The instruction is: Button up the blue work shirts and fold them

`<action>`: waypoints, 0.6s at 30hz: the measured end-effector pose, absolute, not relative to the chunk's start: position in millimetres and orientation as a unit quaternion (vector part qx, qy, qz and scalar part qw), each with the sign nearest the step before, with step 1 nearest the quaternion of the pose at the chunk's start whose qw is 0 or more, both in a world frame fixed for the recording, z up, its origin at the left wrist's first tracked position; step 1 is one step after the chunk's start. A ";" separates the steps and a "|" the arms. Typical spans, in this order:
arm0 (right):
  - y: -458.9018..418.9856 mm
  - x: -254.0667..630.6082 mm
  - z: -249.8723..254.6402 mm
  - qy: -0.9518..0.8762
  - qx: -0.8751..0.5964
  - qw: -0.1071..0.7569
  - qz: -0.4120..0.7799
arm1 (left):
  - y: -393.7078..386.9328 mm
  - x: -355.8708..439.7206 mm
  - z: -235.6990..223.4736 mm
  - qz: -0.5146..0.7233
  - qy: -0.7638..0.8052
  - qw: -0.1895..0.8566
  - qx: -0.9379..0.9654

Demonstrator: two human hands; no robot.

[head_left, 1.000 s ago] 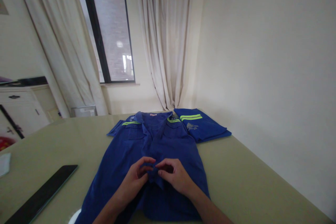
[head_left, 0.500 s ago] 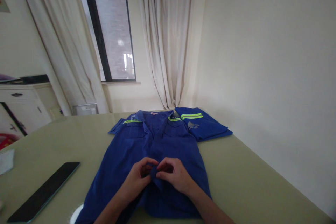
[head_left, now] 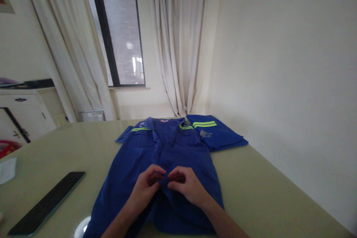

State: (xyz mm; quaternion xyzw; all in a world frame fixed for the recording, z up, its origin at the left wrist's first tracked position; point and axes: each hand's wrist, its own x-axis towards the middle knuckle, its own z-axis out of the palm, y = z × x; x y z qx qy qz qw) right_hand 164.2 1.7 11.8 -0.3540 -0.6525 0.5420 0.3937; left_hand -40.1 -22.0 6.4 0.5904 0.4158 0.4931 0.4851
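Note:
A blue work jacket (head_left: pixel 126 167) with yellow-green stripes on its chest lies spread on the table, collar toward the window. Its upper front hangs apart in a V. My left hand (head_left: pixel 146 186) pinches the front edge low on the jacket, thumb and fingers closed on the cloth. Close beside it, my right hand (head_left: pixel 185 186) grips the facing edge between thumb and curled fingers. A small fold of cloth rises between the fingertips; any button there is too small to make out.
A folded blue garment (head_left: pixel 223 139) with a striped band lies at the table's back right, by the wall. On the left are a long black flat object (head_left: pixel 47 204), a white piece of paper or tissue (head_left: pixel 7 171) and a round white object (head_left: pixel 83 227) partly under the jacket.
My fingertips have drawn slightly apart, and the raised cloth between them sits lower. Both hands stay at the same spot on the jacket. The view has shifted a little.

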 end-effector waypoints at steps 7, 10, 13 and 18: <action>-4.0 161.0 15.0 -0.680 -0.364 0.401 0.494 | -24.7 -32.3 8.4 0.506 0.454 0.411 0.607; -0.8 160.5 12.6 -0.653 -0.355 0.412 0.526 | -25.5 -34.0 12.0 0.454 0.480 0.389 0.642; 4.0 161.3 8.5 -0.618 -0.348 0.423 0.564 | -25.6 -38.5 12.8 0.394 0.481 0.404 0.670; 3.8 162.1 8.8 -0.631 -0.351 0.415 0.554 | -24.9 -41.3 7.6 0.414 0.478 0.390 0.669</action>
